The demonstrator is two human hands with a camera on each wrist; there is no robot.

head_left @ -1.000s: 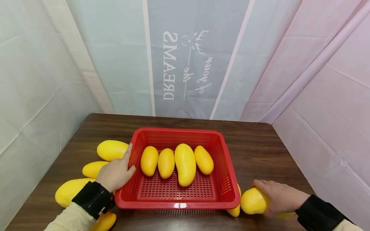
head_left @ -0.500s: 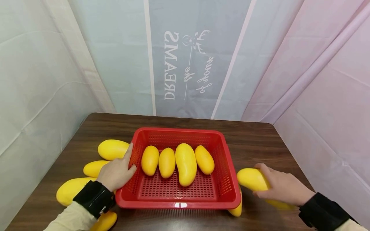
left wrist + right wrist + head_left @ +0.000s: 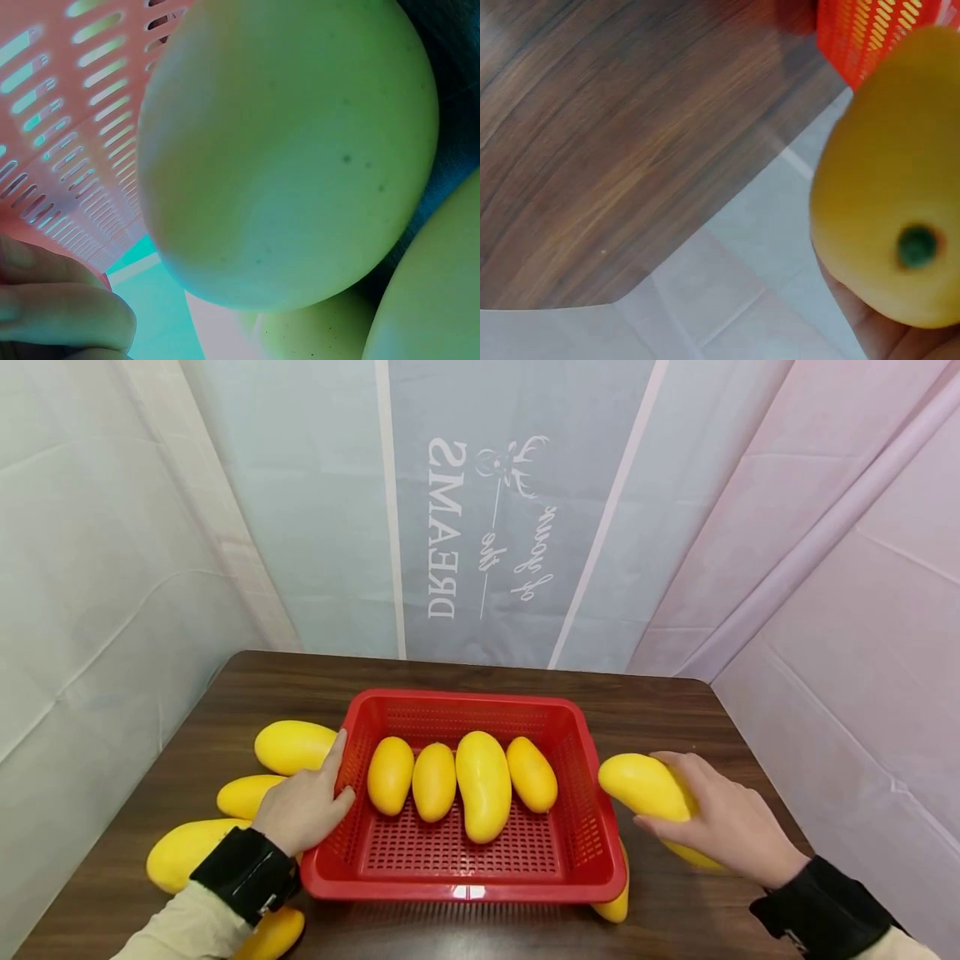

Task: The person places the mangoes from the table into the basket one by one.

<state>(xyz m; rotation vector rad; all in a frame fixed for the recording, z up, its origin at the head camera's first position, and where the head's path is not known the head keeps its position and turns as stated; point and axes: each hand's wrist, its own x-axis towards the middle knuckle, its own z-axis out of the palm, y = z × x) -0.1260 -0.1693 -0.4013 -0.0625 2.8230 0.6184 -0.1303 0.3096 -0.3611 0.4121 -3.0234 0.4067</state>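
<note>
A red plastic basket (image 3: 465, 892) holds several yellow mangoes, such as the long curved mango (image 3: 482, 785), lying in a row. My left hand (image 3: 300, 810) grips the basket's left rim, thumb over the inner side and other fingers outside; in the left wrist view its curled fingers (image 3: 67, 300) lie beside the slotted wall. Right of the basket, my right hand (image 3: 727, 818) holds a large mango (image 3: 645, 785) above the table, its tip near the right rim. The right wrist view shows this mango's dark stem end (image 3: 917, 246) and fingers beneath.
Left of the basket lie several more mangoes, among them an upper mango (image 3: 292, 747) and one by the wrist (image 3: 273, 933). Another mango (image 3: 617, 897) sits partly hidden against the basket's right side. The dark wooden table (image 3: 667, 718) ends before hanging cloth (image 3: 480, 635).
My right hand has raised the large mango off the table and carried it away from me, closer to the basket's right rim. The left hand keeps its place on the basket.
</note>
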